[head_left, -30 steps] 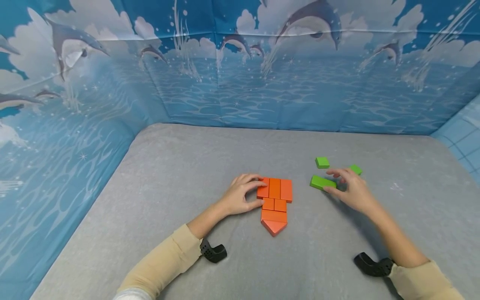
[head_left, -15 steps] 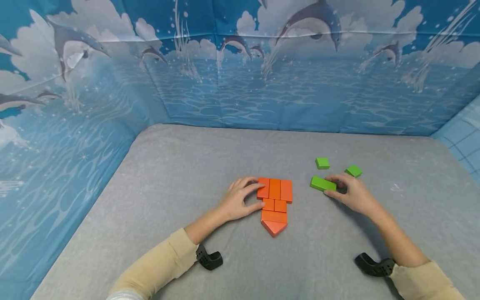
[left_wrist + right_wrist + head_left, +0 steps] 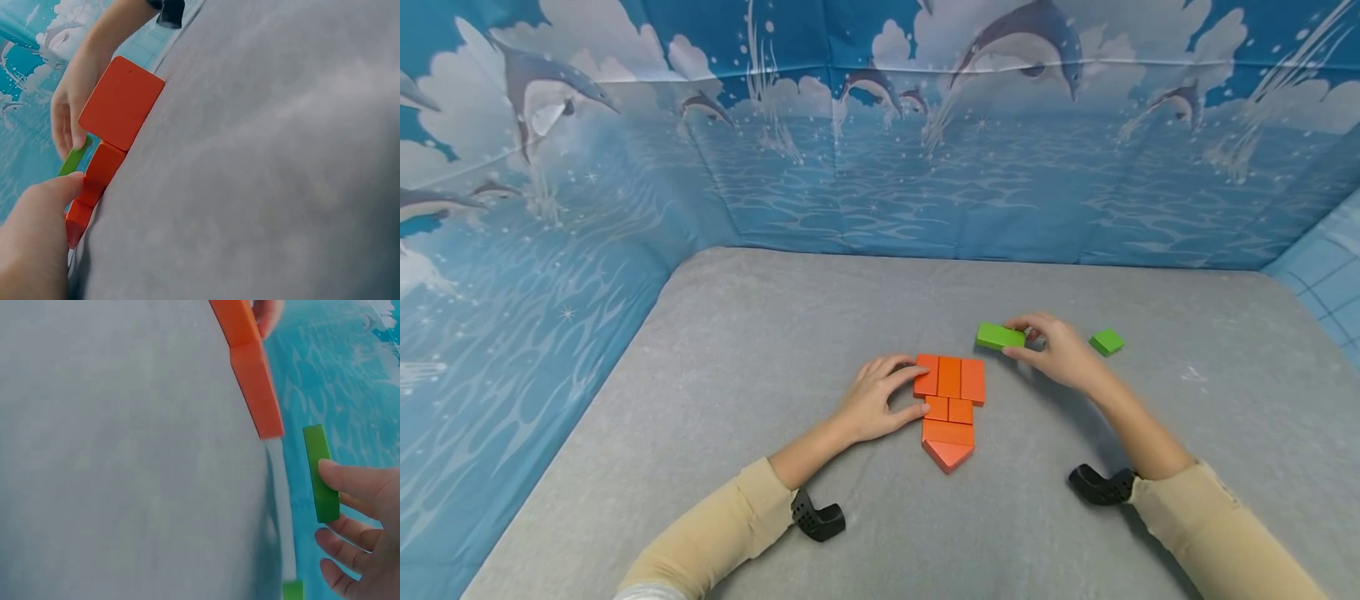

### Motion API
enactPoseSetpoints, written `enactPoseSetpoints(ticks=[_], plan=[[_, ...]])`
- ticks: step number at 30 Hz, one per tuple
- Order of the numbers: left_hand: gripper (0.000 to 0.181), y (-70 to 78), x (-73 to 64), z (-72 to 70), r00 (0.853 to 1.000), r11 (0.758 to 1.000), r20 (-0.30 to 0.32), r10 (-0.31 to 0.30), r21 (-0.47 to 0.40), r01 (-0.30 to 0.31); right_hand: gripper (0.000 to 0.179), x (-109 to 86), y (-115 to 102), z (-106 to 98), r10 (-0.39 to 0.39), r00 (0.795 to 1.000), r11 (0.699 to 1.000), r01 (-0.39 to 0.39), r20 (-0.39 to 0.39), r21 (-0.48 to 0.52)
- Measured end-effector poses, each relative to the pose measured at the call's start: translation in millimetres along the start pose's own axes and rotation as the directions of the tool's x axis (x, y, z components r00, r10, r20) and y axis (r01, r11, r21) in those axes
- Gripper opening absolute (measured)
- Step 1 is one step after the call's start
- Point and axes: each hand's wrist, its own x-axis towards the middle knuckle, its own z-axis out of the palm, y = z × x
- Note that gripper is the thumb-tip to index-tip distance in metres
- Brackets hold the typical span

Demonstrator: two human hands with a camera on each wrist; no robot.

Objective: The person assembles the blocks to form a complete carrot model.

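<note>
Orange wooden blocks (image 3: 949,432) lie flat against each other on the grey cloth: three at the far side, two small squares behind a crosswise bar, and a pointed piece nearest the person. My left hand (image 3: 876,404) rests at their left side, index finger over the far-left block and thumb by a small square. My right hand (image 3: 1060,354) pinches one end of a long green block (image 3: 998,337) between thumb and fingers. In the right wrist view, the thumb lies across this green block (image 3: 319,478), which is held up off the cloth.
A small green block (image 3: 1107,342) lies right of the right hand. Another small green one is hidden behind that hand. A blue dolphin-print curtain (image 3: 880,200) stands along the back and left of the grey cloth surface (image 3: 760,333).
The right hand has taken hold of the long green block, lifted it and carried it left and away from the person. The left hand shifted slightly, then stayed by the orange blocks.
</note>
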Motion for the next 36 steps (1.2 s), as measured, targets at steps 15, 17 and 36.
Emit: enactPoseSetpoints(ticks=[15, 17, 36], plan=[[0.054, -0.7, 2.0, -0.1, 1.0, 1.0, 0.015, 0.008, 0.013, -0.008, 0.036, 41.9, -9.5, 34.4, -0.073, 0.993, 0.993, 0.064, 0.094, 0.094], [0.054, -1.1, 1.8, 0.2, 1.0, 1.0, 0.014, 0.007, 0.012, -0.007, 0.036, 43.7, -8.7, 35.6, -0.081, 0.991, 0.993, 0.071, 0.107, 0.09], [0.053, -4.0, 1.6, 1.6, 1.0, 1.0, 0.01, 0.001, 0.011, -0.001, 0.026, 44.6, -11.3, 36.6, -0.095, 0.98, 0.988, 0.071, 0.175, 0.135]])
